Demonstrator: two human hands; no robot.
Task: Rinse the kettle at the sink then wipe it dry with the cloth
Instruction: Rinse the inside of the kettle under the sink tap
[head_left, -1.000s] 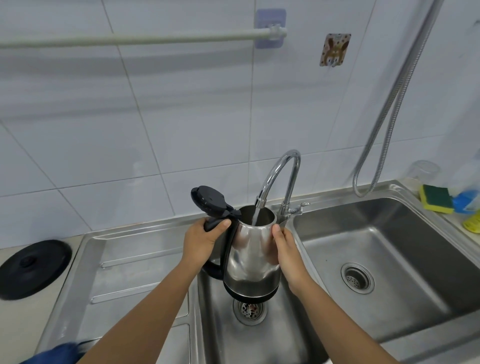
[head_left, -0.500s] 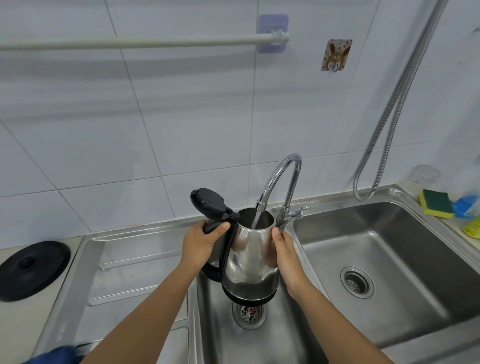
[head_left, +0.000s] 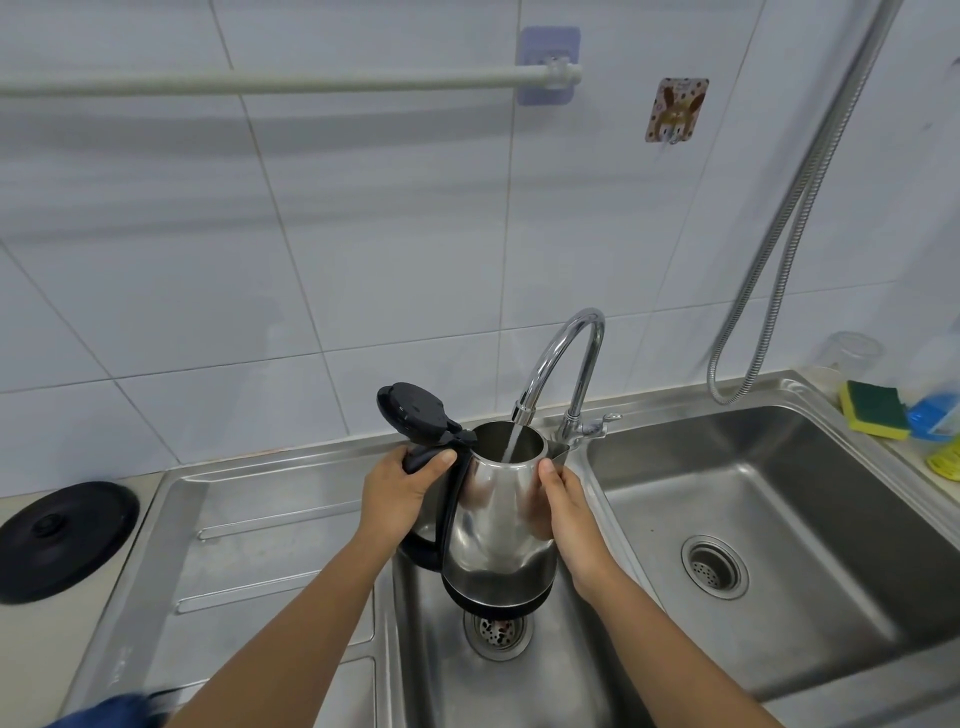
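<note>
A steel kettle (head_left: 493, 525) with a black base and handle hangs upright over the small middle sink basin (head_left: 561, 686). Its black lid (head_left: 410, 413) is flipped open to the left. Water runs from the curved chrome tap (head_left: 566, 353) into the kettle's mouth. My left hand (head_left: 397, 493) grips the black handle near its top. My right hand (head_left: 563, 512) is wrapped around the kettle's right side, thumb at the rim. A blue cloth (head_left: 111, 712) shows at the bottom left edge, mostly out of frame.
A large sink basin (head_left: 810, 519) with a drain lies to the right. The steel draining board (head_left: 260, 540) is to the left, with a black round kettle base (head_left: 62, 540) beyond it. A yellow-green sponge (head_left: 872, 408) and a metal hose (head_left: 779, 249) are at the right.
The kettle and both hands stay in place under the running water. Only the view has tilted slightly.
</note>
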